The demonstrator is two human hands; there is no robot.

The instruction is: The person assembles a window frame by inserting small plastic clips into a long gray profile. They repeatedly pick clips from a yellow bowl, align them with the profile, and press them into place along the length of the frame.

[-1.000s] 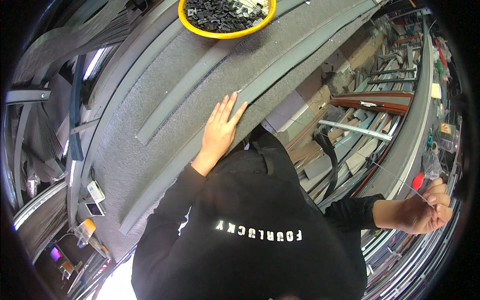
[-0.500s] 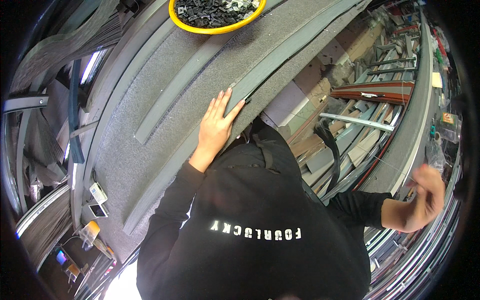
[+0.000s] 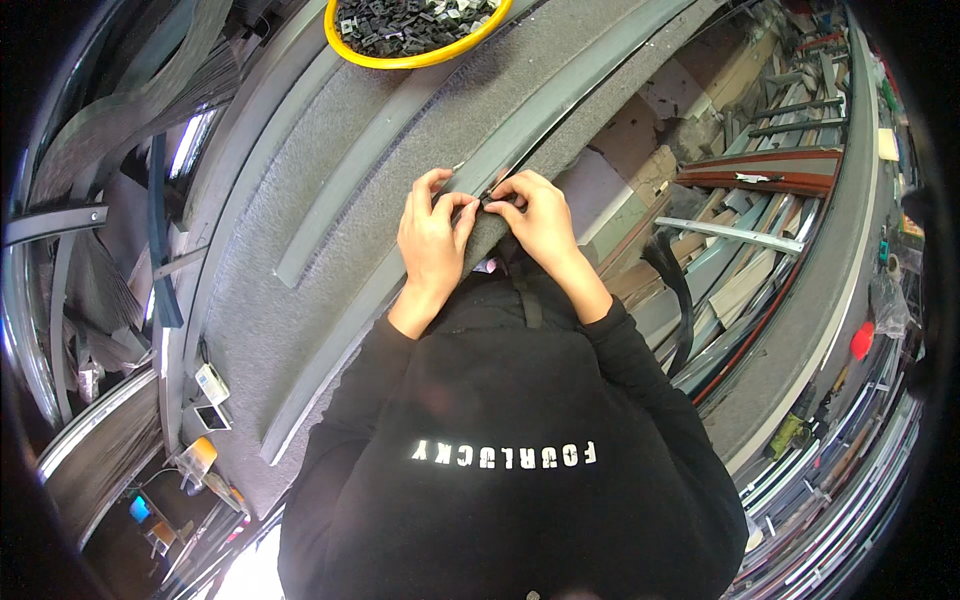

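A long grey strip (image 3: 562, 103) lies on the grey carpeted bench (image 3: 250, 290), close to its near edge. My left hand (image 3: 432, 240) rests at this strip, thumb and forefinger pinched together. My right hand (image 3: 540, 215) meets it from the other side, also in a pinch. Between the two sets of fingertips something small and dark shows at the strip's edge; it is too small and covered to name. Farther off stands a yellow-rimmed bowl (image 3: 425, 58) holding many small black plastic pieces (image 3: 400, 25) and some pale ones.
Another grey strip (image 3: 350, 190) lies on the bench beyond my hands. Small white devices (image 3: 211, 416) sit at the bench's left end. To the right, below bench height, a rack holds many long offcuts (image 3: 745, 275). A red round-ended object (image 3: 862, 340) is at far right.
My right hand has come in from the far right to the strip, beside my left hand. The left hand has gone from lying flat to pinching.
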